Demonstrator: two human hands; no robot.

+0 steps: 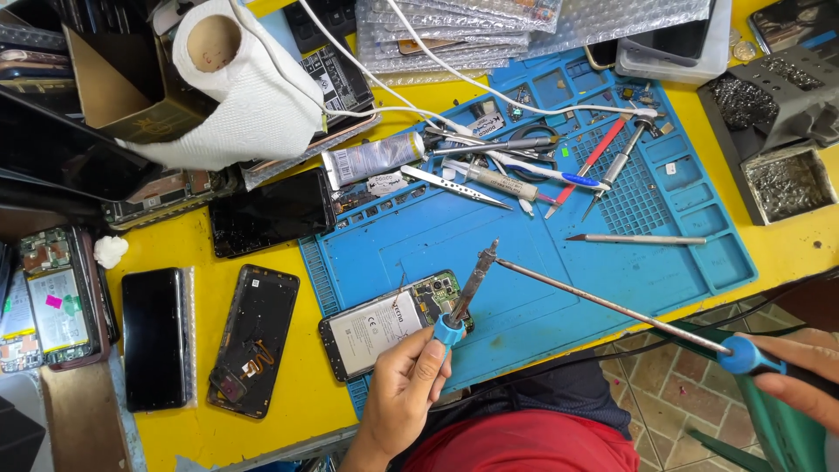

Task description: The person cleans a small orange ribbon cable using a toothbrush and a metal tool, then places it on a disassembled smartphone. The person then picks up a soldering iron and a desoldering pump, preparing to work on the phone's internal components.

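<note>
My left hand (pixel 404 392) grips a soldering iron (pixel 463 301) by its blue collar, low at the centre. The iron's shaft slants up over an opened phone (pixel 384 325) that lies back-off on the blue work mat (pixel 524 288). At the far right edge my right hand (pixel 802 378) holds a second blue-collared tool (pixel 612 306) with a long thin metal shaft. That shaft reaches left across the mat, and its tip meets the iron's tip above the mat, just up and right of the phone.
A paper towel roll (pixel 245 83) stands at the back left, beside a cardboard box. Several phones and screens (pixel 253 336) lie on the yellow table. Tweezers, a tube (pixel 371 160) and screwdrivers crowd the mat's far side. Grey parts trays (pixel 786 179) sit at the right.
</note>
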